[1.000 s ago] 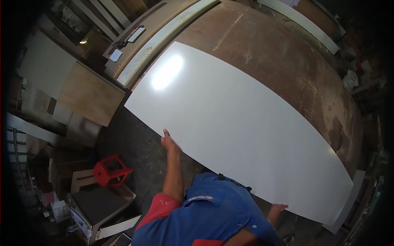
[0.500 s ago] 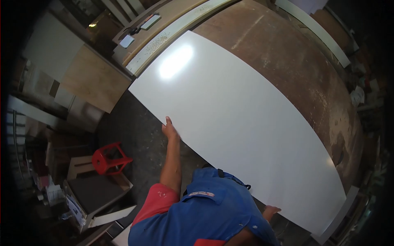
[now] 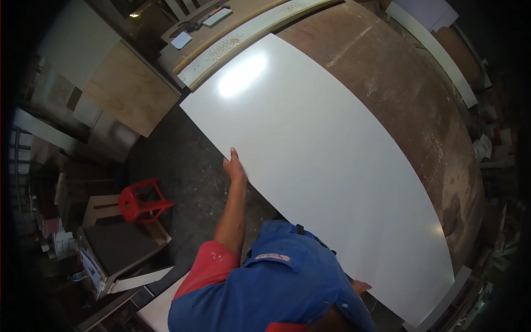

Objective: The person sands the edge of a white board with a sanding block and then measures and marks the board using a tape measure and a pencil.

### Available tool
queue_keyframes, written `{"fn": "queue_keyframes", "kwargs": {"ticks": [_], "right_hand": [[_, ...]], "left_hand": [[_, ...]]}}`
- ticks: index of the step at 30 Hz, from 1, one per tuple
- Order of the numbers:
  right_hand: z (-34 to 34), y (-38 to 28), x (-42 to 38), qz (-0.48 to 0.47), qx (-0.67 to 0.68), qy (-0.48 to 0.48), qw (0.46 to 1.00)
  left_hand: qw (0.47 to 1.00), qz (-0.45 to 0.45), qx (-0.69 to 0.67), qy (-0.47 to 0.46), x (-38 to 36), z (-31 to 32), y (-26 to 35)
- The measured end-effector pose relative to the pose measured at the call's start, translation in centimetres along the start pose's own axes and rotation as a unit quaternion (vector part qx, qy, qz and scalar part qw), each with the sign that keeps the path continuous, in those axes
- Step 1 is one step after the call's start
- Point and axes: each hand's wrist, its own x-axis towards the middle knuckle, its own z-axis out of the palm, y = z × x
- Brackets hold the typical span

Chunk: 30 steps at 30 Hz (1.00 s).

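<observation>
A large glossy white panel (image 3: 326,166) lies over a brown worktable (image 3: 381,72), its near long edge towards my body. My left hand (image 3: 234,165) grips that near edge, thumb on the top face and the other fingers hidden underneath. Further along the same edge, close to my body, my right hand (image 3: 360,286) holds the panel too; only its thumb side shows, the rest being hidden by the panel and my blue apron (image 3: 276,276).
A red plastic stool (image 3: 145,200) stands on the dark floor at left, near a dark-topped box (image 3: 124,246). Wooden boards (image 3: 133,88) lean at upper left. A long pale strip (image 3: 238,41) borders the table's far left end, with a phone-like white item (image 3: 181,40) beyond.
The view has shifted slightly. Relative to the table, the white panel has moved a little, its right end drawn leftward in view, with both hands still on its near edge.
</observation>
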Motion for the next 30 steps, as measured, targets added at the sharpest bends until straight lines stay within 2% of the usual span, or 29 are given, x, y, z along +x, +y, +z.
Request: {"fn": "queue_keyframes", "kwargs": {"ticks": [2,5,15,17,18,20,21,22,23,24,25,26,27,28,29,30], "right_hand": [[0.1,0.0,0.4,-0.003,-0.004,0.001,1.000],[0.4,0.4,1.1,-0.012,-0.006,0.005,1.000],[-0.7,1.6,2.9,-0.052,-0.043,-0.004,0.998],[-0.7,0.8,3.4,0.056,0.035,-0.043,0.997],[0.5,0.8,2.8,0.059,0.040,-0.043,0.997],[2.8,1.6,0.8,0.016,0.063,0.121,0.991],[2.9,2.3,1.5,0.020,0.067,0.124,0.990],[3.2,3.1,2.1,-0.121,-0.062,0.022,0.991],[2.9,4.0,3.5,-0.254,-0.189,-0.078,0.945],[1.8,5.2,4.3,-0.373,-0.308,-0.169,0.859],[-0.1,6.4,3.7,-0.472,-0.413,-0.243,0.740],[2.1,3.8,-2.5,-0.206,-0.206,-0.267,0.919],[6.0,-0.2,-12.5,0.023,0.108,-0.144,0.983],[1.7,4.3,-4.8,-0.016,0.119,-0.375,0.919],[2.4,1.9,-8.8,0.038,0.122,-0.342,0.931],[4.1,-1.4,-15.0,0.091,0.129,-0.306,0.939]], "left_hand": [[0.997,0.029,0.051,0.046,0.9,0.3,-1.2],[0.999,0.029,0.029,0.005,-1.1,1.0,1.1],[0.999,0.028,0.035,0.000,-1.2,1.5,1.3],[0.994,0.056,0.086,0.034,-1.4,1.8,1.6],[0.994,0.059,0.085,0.030,-1.6,2.0,2.0],[0.993,0.063,0.095,0.041,-2.2,2.3,2.5],[0.992,0.066,0.097,0.036,-1.7,2.4,2.0],[0.988,0.084,0.116,0.064,-1.2,2.5,1.5],[0.981,0.101,0.136,0.091,-0.6,2.4,0.9],[0.981,0.103,0.143,0.076,0.0,1.9,0.5],[0.981,0.106,0.147,0.074,0.9,1.4,0.1],[0.981,0.106,0.154,0.058,1.3,1.6,-0.2],[0.983,0.106,0.147,0.034,1.3,1.8,0.2],[0.981,0.063,0.180,0.020,-1.3,3.0,3.1],[0.972,0.096,0.216,-0.008,-0.6,2.6,2.4],[0.981,0.071,0.182,-0.022,-0.7,2.8,2.7]]}}
